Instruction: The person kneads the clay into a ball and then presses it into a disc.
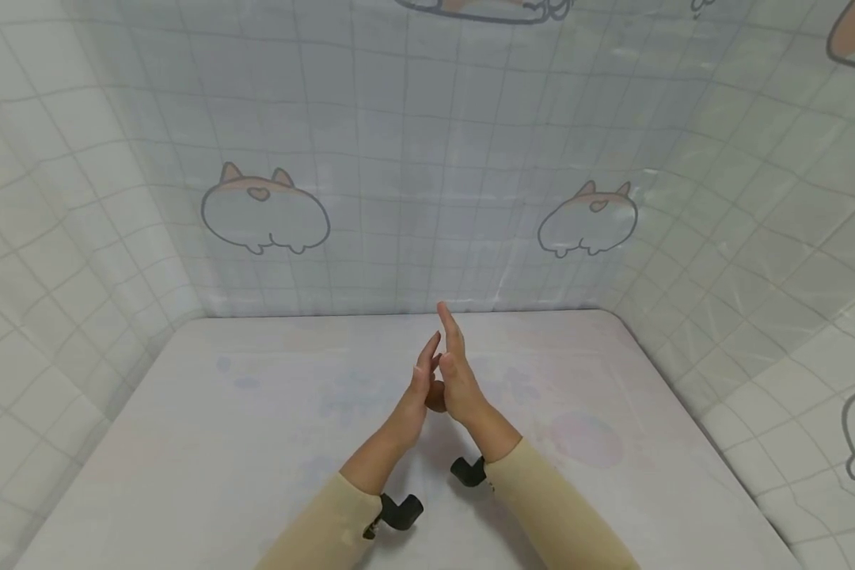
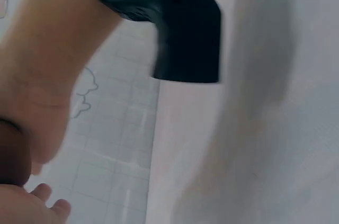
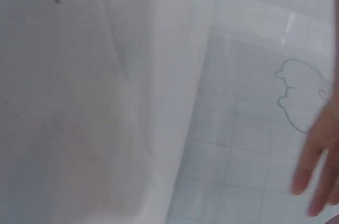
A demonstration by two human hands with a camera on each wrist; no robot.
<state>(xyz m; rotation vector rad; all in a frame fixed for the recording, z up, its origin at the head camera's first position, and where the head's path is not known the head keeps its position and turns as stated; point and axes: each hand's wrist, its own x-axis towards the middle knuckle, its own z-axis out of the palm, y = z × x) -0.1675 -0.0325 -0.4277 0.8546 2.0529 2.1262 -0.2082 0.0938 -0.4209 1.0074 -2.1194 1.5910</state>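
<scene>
A brown ball-like thing [image 1: 435, 397] sits between my two palms, above the white table; the hands hide part of it. On its left side, my left hand [image 1: 415, 396] touches it, the fingers fairly straight and pointing forward. My right hand [image 1: 461, 386] faces it from the other side, its fingers straight and reaching farther forward. In the left wrist view the brown thing [image 2: 13, 152] is cut off by the left edge, between the two palms. Fingers [image 3: 307, 176] of one hand show at the right edge of the right wrist view.
The white table [image 1: 256, 380] has faint coloured patches. Grid-patterned sheets with dog drawings [image 1: 265, 210] stand as walls behind and on both sides. Black mounts [image 1: 402, 513] stick out at both wrists, below the cream sleeves [image 1: 328, 526].
</scene>
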